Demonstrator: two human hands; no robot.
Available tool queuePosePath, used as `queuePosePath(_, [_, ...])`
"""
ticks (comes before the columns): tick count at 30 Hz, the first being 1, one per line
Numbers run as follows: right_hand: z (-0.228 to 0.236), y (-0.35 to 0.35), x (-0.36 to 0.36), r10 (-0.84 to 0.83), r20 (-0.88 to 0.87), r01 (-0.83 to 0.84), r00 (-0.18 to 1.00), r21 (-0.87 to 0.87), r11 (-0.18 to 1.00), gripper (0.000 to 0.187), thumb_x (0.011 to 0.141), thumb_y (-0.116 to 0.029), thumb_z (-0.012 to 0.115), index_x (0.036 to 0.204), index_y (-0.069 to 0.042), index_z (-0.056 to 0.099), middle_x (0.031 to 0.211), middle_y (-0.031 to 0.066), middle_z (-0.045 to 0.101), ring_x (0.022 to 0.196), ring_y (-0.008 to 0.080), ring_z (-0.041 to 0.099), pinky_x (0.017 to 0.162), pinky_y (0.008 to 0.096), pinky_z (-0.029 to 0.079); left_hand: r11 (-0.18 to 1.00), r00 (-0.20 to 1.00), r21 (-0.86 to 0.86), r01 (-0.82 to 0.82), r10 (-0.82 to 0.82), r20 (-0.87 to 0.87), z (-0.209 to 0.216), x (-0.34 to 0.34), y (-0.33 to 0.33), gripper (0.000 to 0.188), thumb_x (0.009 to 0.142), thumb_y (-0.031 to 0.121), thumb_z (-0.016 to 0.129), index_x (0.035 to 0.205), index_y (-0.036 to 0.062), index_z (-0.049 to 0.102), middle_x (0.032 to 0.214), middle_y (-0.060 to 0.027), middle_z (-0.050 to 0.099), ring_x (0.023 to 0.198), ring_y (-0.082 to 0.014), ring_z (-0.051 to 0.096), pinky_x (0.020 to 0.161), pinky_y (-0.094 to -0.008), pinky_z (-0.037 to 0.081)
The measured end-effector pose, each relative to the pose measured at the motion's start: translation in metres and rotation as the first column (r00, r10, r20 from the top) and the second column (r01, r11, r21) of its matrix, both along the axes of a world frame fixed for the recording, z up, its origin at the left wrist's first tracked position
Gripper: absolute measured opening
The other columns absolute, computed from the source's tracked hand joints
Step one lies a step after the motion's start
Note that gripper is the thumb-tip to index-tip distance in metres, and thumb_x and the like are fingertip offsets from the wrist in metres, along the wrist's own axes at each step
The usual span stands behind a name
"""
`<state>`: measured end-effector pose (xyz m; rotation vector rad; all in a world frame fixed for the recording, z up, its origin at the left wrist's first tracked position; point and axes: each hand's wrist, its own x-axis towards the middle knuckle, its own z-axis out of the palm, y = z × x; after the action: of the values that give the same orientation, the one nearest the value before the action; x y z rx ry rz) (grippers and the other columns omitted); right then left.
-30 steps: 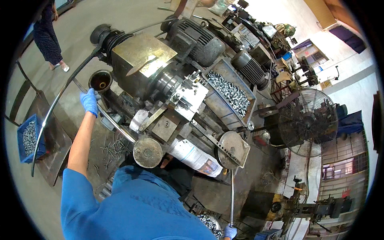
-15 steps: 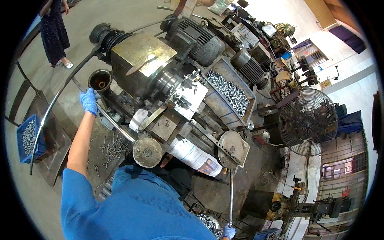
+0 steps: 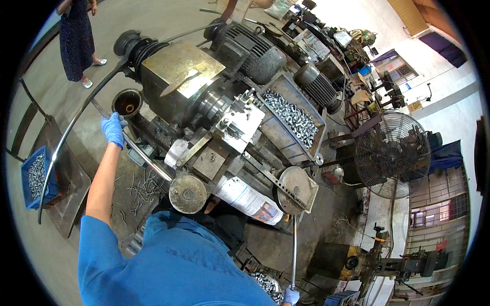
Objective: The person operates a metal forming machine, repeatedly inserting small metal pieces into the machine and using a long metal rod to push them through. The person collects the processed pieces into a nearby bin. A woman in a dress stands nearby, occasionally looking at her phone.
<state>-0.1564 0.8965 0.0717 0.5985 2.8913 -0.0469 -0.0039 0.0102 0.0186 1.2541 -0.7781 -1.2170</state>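
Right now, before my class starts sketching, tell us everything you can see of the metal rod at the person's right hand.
The metal rod is slim, smooth and straight-looking, silver and shiny like polished steel. It stands almost vertical in the picture, running from near the lower edge of a grey round disc down to the person's blue-gloved right hand, whose fingers appear closed around its lower end. How its upper end is fixed cannot be made out.

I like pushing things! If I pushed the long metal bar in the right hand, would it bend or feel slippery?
It probably wouldn't bend easily: the metal bar looks straight and solid. Its smooth shine might make it slippery, though the right hand wears a glove.
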Motion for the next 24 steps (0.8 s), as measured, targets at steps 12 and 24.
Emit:
queuePosePath(12, [0.011,-0.024,0.003,-0.08,0.006,0.079,0.997,0.05,0.996,0.056,0.073,-0.057,0.059,0.078,-0.002,0.068,0.075,0.018,0.066,0.071,0.0327,0.064,0.062,0.0425,0.049,1.0,0.999,0.001,-0.028,0.028,-0.03,0.004,0.003,0.003,0.014,0.085,0.012,0.054,0.088,0.0013,0.045,0.064,-0.0088,0.058,0.044,-0.0164,0.055,0.04,-0.0278,0.046])
queuePosePath(24, [0.032,-0.054,0.023,-0.124,-0.051,0.11,0.991,-0.212,0.971,0.055,0.078,-0.056,0.056,0.056,-0.007,0.064,0.052,0.0134,0.06,0.049,0.0312,0.06,0.048,0.0421,0.046,1.0,1.0,-0.014,0.002,-0.003,-0.031,0.007,-0.003,0.002,0.015,0.085,0.012,0.054,0.089,0.0006,0.046,0.065,-0.0093,0.059,0.045,-0.0167,0.056,0.039,-0.0273,0.046])
